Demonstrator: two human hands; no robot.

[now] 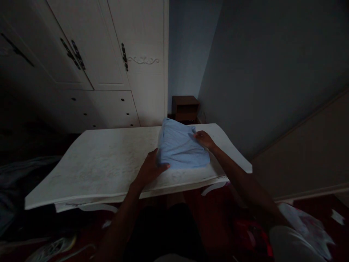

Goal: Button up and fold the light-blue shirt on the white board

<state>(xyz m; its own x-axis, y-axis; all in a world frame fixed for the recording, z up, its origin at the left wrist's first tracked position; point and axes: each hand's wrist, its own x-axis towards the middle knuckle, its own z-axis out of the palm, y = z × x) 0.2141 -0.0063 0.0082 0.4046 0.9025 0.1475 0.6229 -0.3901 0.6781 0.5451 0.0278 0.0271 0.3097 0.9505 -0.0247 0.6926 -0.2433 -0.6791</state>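
A folded light-blue cloth [182, 147] lies on the white table [109, 156], right of its middle, with soft creases across its top. My left hand [151, 168] grips its near left corner, the thumb along the front edge and the fingers at the left side, partly hidden. At the far right edge, my right hand [205, 139] pinches the cloth between thumb and fingers. Whether the cloth is a shirt or some other garment, I cannot tell.
Beyond the table stands a white wardrobe [148, 91] with dark handles and drawers. A small brown nightstand [185, 105] sits in the far corner. A grey wall [261, 72] rises on the right. On the floor are a shoe [51, 249] and a plastic bag [308, 229].
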